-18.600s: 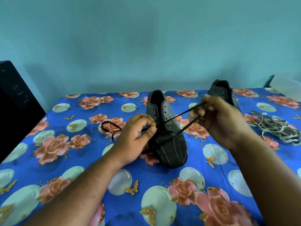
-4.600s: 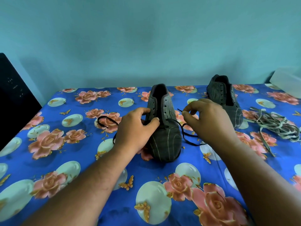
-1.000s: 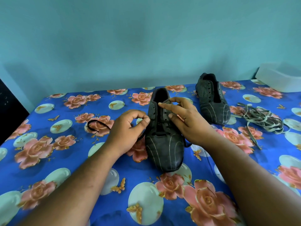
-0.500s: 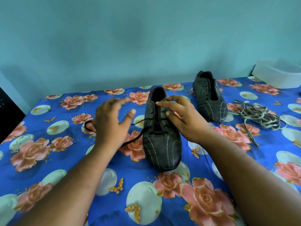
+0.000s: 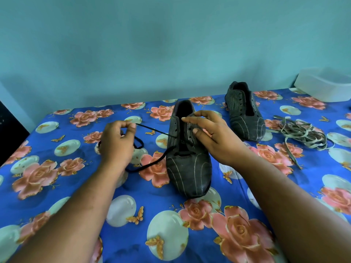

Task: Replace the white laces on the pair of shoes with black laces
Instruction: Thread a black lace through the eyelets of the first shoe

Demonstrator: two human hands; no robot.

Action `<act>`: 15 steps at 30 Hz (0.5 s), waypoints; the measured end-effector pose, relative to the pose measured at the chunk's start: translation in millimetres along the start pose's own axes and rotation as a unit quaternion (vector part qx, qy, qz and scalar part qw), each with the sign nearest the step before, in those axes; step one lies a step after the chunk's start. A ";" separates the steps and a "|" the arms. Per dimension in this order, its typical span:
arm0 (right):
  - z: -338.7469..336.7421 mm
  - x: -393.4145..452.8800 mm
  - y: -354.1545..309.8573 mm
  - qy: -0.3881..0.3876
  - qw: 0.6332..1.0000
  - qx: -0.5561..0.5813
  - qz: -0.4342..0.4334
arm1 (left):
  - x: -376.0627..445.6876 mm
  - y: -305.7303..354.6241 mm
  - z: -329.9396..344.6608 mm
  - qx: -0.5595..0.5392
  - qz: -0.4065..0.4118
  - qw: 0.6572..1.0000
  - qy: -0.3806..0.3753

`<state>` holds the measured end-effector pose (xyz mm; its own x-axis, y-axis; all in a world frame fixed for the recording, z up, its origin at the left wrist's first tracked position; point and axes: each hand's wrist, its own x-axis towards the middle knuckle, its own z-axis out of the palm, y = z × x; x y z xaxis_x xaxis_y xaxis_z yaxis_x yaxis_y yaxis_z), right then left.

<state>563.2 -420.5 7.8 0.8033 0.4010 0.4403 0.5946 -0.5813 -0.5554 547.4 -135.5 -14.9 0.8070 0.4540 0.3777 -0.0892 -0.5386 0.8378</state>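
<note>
1. So, the black lace (image 5: 152,130) is pinched at its end by the left hand (image 5: 115,145) and pulled taut from an eyelet on the near shoe (image 5: 188,158), mid-tabletop.
2. That shoe's eyelet flap is held by the right hand (image 5: 210,137), fingers curled onto it.
3. Only the lowest eyelets look threaded; the second shoe (image 5: 245,118) is seen with none.
4. If it's tugged too hard, the other end could probably get dragged out of its eyelet, or the shoe skidded across the tabletop (image 5: 57,186).
5. Plenty of room is left on the left side; on the right, the white laces (image 5: 302,135) are heaped near the edge, so snagging is possible.
</note>
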 end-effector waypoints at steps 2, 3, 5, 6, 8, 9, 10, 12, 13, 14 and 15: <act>0.2 0.2 0.1 -0.001 1.000 -0.002 0.000 | 9.3 -14.7 -3.4 0.013 -0.038 0.999 0.003; 0.5 0.2 0.4 -0.002 1.000 -0.002 0.000 | 10.8 -18.9 -3.2 0.028 -0.047 0.999 0.003; 1.0 0.3 0.8 -0.003 1.000 -0.003 0.000 | 6.0 -9.4 -2.0 0.072 -0.044 0.996 0.005; 0.7 0.2 1.0 -0.002 1.000 -0.003 0.001 | 1.1 -1.0 -1.4 0.102 -0.021 0.995 0.001; 0.4 0.4 1.3 -0.002 1.000 -0.003 0.003 | -8.0 11.2 2.4 0.136 0.054 0.989 0.000; 0.4 0.4 1.2 -0.002 1.000 -0.003 0.003 | -11.5 15.2 4.6 0.128 0.092 0.987 -0.016; 0.4 0.3 0.9 -0.002 1.000 -0.003 0.002 | -14.6 19.1 6.6 0.114 0.123 0.985 -0.038; 0.8 0.2 0.7 -0.001 1.000 -0.004 0.001 | -21.3 22.2 10.9 0.077 0.160 0.979 -0.095; 1.0 0.2 0.4 -0.001 1.000 -0.006 0.001 | -24.4 22.9 13.2 0.060 0.173 0.975 -0.124; 1.2 0.2 0.3 -0.001 1.000 -0.007 0.001 | -26.2 22.1 16.3 0.047 0.183 0.971 -0.147; 1.2 0.2 0.2 -0.001 1.000 -0.008 0.000 | -28.8 23.9 18.8 0.041 0.195 0.966 -0.162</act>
<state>563.5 -419.7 6.9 0.8034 0.4018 0.4394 0.5940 -0.5929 -0.5438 533.1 -174.8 -13.2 0.8628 -0.0348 0.5044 -0.3884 -0.6842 0.6172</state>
